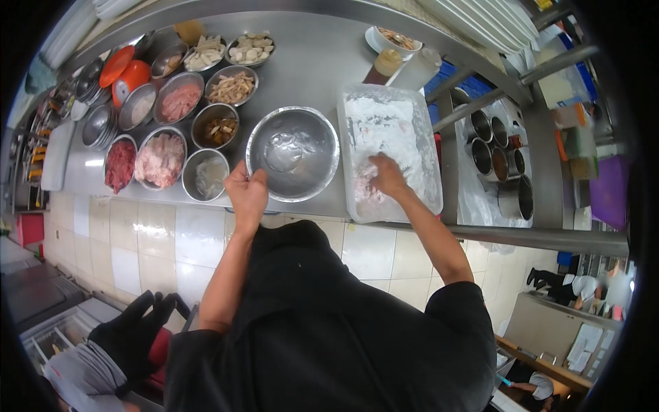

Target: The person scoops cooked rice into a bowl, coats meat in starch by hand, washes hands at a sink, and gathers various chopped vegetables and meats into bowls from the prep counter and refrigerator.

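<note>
My left hand [247, 196] is closed on the near left rim of a steel mixing bowl [328, 154]. Inside that bowl only a shiny, wet-looking bottom shows. Over on the right, my right hand [388, 175] reaches down into a clear plastic tub [437, 196] of white powder [384, 120]. Its fingers look apart and touch the powder, their tips partly hidden. Pinkish, powder-coated pieces [368, 192] lie beside these fingers at the tub's near left.
Left of the bowl stand several steel bowls, with red meat [120, 165], pale raw meat [160, 159] and brown chunks [215, 129]. A squeeze bottle [383, 67] stands behind the tub. Metal shelf posts [454, 165] rise at right. Co-workers [103, 364] are behind me.
</note>
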Demonstrator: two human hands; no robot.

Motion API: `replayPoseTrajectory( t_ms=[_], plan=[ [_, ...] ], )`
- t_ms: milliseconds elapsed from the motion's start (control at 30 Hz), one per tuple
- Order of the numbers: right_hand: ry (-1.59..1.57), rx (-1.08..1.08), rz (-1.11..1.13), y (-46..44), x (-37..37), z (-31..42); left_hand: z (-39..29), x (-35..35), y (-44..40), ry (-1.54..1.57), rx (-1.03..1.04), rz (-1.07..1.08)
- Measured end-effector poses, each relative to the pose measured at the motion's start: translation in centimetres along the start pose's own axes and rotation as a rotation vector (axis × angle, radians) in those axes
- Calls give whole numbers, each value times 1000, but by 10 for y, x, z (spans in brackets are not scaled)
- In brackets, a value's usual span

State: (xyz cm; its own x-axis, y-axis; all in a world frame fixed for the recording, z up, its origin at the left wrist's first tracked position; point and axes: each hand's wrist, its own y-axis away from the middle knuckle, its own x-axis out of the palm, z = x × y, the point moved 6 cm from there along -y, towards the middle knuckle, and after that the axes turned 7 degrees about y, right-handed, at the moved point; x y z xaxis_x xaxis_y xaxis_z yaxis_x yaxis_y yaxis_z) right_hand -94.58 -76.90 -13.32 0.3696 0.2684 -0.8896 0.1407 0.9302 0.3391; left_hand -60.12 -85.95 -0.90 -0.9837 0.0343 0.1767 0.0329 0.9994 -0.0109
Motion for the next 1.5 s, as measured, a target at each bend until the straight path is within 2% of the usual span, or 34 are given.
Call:
replayPoseTrajectory(
  t_ms=[67, 167, 300, 400, 500, 667, 767, 800, 900, 1000, 1100, 1133, 1233, 1333, 1433, 1500],
  plan=[
    [27, 145, -124, 20, -36, 12, 0, -5, 4, -23, 5, -16],
    [139, 146, -126, 44, -60, 34, -4, -7, 4, -27, 9, -37],
    [-56, 276, 127, 46, -62, 27, 0, -9, 2, 11, 2, -38],
    [99, 205, -16, 36, -30, 13, 4, -7, 1, 35, -6, -20],
    [-15, 31, 53, 22, 1, 13, -1, -2, 3, 32, -9, -17],
    [-109, 272, -175, 30, -33, 9, 3, -1, 3, -5, -10, -20],
    [-64, 250, -226, 44, -54, 9, 4, -9, 3, -28, 7, -35],
    [-113, 233, -141, 48, -56, 10, 3, -8, 3, -13, -4, -37],
    [-4, 146, -92, 52, -58, 19, 3, -6, 4, -18, -27, -37],
    [162, -44, -49, 46, -43, 32, 0, -2, 4, -17, -38, -26],
    [63, -184, 78, 30, -12, 32, 6, -2, 3, 4, -39, -11],
    [38, -183, -5, 24, -6, 26, 8, -1, 3, 13, -38, -7],
    [-87, -228, -58, 8, -3, 15, 6, 1, 5, 15, -78, -10],
    [-62, 32, -81, 13, -33, 9, 1, 1, 5, 14, -25, -15],
    [169, 178, -201, 20, -53, 6, -6, 1, 6, -10, -18, -16],
    [239, 272, -182, 26, -62, 11, 1, 0, 5, 38, -37, -6]
  ],
)
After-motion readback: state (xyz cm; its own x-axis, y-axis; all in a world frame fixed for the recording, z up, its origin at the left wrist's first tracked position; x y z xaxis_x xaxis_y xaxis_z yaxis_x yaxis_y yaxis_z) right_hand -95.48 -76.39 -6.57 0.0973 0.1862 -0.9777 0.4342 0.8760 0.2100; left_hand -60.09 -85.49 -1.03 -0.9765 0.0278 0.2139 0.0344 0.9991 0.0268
